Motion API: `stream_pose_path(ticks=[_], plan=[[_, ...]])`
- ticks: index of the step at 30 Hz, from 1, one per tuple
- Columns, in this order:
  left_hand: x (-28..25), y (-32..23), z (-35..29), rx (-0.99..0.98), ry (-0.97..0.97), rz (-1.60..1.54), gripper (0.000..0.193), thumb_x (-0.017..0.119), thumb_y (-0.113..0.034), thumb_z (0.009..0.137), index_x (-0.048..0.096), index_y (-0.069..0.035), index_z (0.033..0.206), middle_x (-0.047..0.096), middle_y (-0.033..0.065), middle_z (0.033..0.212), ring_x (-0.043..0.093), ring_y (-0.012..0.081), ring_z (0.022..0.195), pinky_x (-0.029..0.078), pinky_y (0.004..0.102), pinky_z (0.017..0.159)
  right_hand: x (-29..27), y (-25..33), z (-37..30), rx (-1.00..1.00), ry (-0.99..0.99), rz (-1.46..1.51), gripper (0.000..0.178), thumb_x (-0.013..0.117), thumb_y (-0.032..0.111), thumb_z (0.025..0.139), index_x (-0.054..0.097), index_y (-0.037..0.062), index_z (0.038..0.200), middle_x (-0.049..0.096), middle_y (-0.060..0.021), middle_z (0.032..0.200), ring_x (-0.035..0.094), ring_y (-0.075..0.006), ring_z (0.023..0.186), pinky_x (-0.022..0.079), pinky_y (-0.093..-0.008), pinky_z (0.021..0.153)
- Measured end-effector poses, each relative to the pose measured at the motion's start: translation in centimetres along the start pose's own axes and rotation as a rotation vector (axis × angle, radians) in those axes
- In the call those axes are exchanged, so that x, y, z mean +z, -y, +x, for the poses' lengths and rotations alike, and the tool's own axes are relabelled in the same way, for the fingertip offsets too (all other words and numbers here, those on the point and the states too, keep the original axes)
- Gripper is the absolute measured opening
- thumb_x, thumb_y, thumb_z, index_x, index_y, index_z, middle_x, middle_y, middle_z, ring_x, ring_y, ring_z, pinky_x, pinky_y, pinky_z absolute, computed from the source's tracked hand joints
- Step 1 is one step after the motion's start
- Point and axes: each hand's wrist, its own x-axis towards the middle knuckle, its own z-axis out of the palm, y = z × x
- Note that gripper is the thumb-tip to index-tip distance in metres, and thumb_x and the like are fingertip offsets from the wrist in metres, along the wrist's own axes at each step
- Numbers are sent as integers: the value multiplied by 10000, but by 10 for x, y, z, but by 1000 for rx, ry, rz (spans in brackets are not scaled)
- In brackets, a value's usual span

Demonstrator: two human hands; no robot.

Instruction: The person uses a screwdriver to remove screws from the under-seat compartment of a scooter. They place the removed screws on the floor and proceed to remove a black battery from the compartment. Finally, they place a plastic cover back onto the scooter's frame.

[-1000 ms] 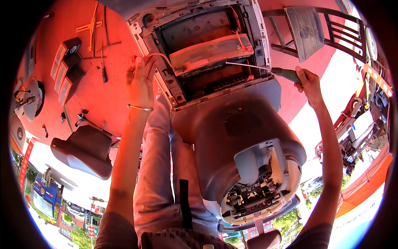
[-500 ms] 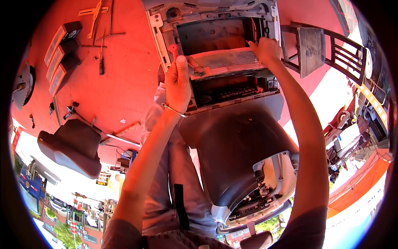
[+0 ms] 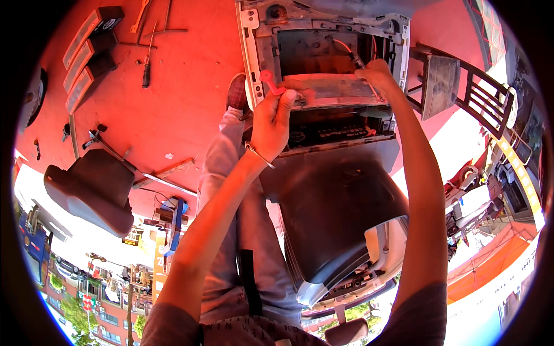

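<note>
Scene: person stands over an opened scooter body (image 3: pixel 340 202) on a red floor (image 3: pixel 190 86), seat off, compartment exposed
Left hand (image 3: pixel 271 118): raised at the left edge of the open frame, fingers curled together round a small red-handled tool (image 3: pixel 269 81); thumb side rests on the grey panel
Right hand (image 3: pixel 375 72): reaches into the upper right of the compartment, fingers bunched at a thin wire or rod (image 3: pixel 352 56); cannot tell if it is pinched or just touched
Main thing: flat grey panel (image 3: pixel 340 92) lying across the compartment opening, between the two hands, above the dark battery bay (image 3: pixel 334 130)
Handling guess: panel looks like stiff sheet metal or hard plastic, light enough for one hand, edges probably sharp and dusty; best taken at the two short ends where the hands already sit, not by the wires
Wires: thin, soft, likely easy to snag or pull loose
Nearby: detached grey seat (image 3: pixel 92 187) at lower left on the floor, screwdriver (image 3: pixel 147 66) and long boxes (image 3: pixel 86 49) at upper left, dark wooden chair (image 3: pixel 461 92) to the right
Own legs: grey trousers (image 3: pixel 242 230) below the left forearm
</note>
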Motion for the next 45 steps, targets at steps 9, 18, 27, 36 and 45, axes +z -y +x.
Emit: stream_pose_path(ticks=[9, 18, 27, 36, 45], plan=[[12, 22, 34, -18, 26, -46, 388, 416, -289, 921, 543, 15, 717, 554, 71, 580, 512, 166, 517, 423, 290, 519, -1, -21, -96, -370, 172, 85, 293, 488, 323, 887, 521, 34, 849, 424, 11, 598, 375, -71, 534, 302, -217, 484], [60, -15, -20, -87, -61, 462, 262, 495, -175, 871, 501, 18, 695, 500, 156, 555, 498, 339, 513, 387, 373, 489, 1, -44, -106, -261, -115, 727, 351, 488, 342, 892, 544, 20, 763, 438, 21, 605, 365, -55, 577, 290, -199, 531], [65, -31, -52, -80, 23, 403, 98, 579, -61, 770, 527, 13, 734, 541, 178, 643, 534, 362, 665, 423, 413, 584, 0, -56, -130, -193, -149, 967, 320, 459, 293, 911, 517, 13, 767, 431, 3, 584, 328, -59, 510, 277, -199, 494], [57, -122, -115, -71, 161, 206, 127, 609, -81, 730, 527, 8, 766, 523, 122, 629, 509, 289, 614, 405, 351, 643, -55, -53, -238, -226, -130, 969, 234, 517, 272, 880, 502, 39, 865, 496, 5, 691, 335, -58, 501, 271, -207, 484], [-32, -197, -203, 38, -4, 2, 123, 586, -75, 763, 531, 21, 817, 474, 132, 628, 470, 296, 622, 391, 363, 617, -74, 60, -392, -358, -167, 794, 267, 531, 289, 873, 506, 24, 893, 496, -1, 731, 383, -54, 595, 315, -208, 539]])
